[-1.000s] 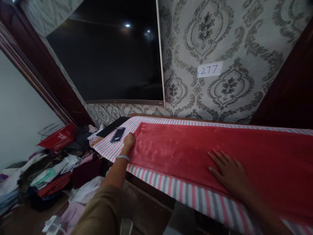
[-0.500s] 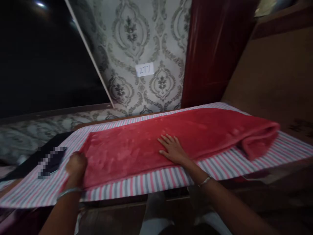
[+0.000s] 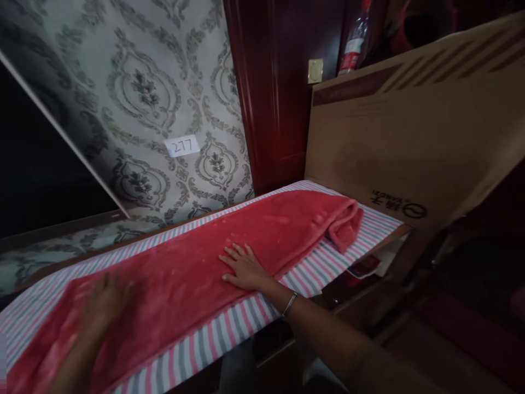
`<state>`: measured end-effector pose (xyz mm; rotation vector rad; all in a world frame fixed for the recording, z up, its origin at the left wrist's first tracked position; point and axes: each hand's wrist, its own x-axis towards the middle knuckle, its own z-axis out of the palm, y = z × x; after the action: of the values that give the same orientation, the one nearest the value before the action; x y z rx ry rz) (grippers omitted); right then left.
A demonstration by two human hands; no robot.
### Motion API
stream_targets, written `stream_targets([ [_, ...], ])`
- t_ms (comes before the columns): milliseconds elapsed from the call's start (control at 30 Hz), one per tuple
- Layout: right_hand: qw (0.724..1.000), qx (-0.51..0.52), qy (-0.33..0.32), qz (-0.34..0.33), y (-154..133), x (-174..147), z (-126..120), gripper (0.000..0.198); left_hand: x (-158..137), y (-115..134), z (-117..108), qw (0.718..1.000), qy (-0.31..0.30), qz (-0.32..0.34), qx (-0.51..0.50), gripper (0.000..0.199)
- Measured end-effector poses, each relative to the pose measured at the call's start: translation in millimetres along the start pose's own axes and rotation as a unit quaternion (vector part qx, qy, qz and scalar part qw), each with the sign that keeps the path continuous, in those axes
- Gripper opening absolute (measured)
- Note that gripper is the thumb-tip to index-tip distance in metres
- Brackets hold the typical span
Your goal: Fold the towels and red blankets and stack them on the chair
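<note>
A long red plush cloth (image 3: 176, 273) lies across a striped sheet (image 3: 241, 317) in pink, grey and white. Its far right end (image 3: 346, 224) curls over in a loose roll, and its left part is rumpled. My right hand (image 3: 244, 268) rests flat on the middle of the cloth with the fingers spread. Over the left part of the cloth is my left hand (image 3: 104, 303), blurred by motion, its fingers apart and holding nothing. Whether the left palm presses on the cloth I cannot tell.
A large cardboard box (image 3: 394, 137) stands at the table's right end, with a plastic bottle (image 3: 353, 49) behind its top edge. Patterned wallpaper (image 3: 143, 93) bears a paper marked 277 (image 3: 182, 145). A dark screen (image 3: 41, 164) is at the left.
My left hand has let go of the cloth's left edge and moved onto its surface. The left end now reaches farther toward me. The view has turned right; my right hand stays flat.
</note>
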<state>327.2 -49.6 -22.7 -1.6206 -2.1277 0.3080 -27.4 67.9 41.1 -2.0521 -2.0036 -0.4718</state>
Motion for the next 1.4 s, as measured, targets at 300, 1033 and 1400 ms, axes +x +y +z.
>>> stream_targets([
  [300, 0.999, 0.035, 0.003, -0.018, 7, 1, -5, 0.066, -34, 140, 41, 0.975, -0.11, 0.194, 0.005, 0.06],
  [1033, 0.739, 0.483, 0.37, 0.291, 167, -156, -70, 0.029, -26, 121, 66, 0.964, 0.025, 0.258, -0.057, 0.062],
  [1400, 0.673, 0.57, 0.34, 0.328, 159, -131, -84, 0.022, -29, 132, 49, 0.977, -0.021, 0.199, -0.071, 0.054],
])
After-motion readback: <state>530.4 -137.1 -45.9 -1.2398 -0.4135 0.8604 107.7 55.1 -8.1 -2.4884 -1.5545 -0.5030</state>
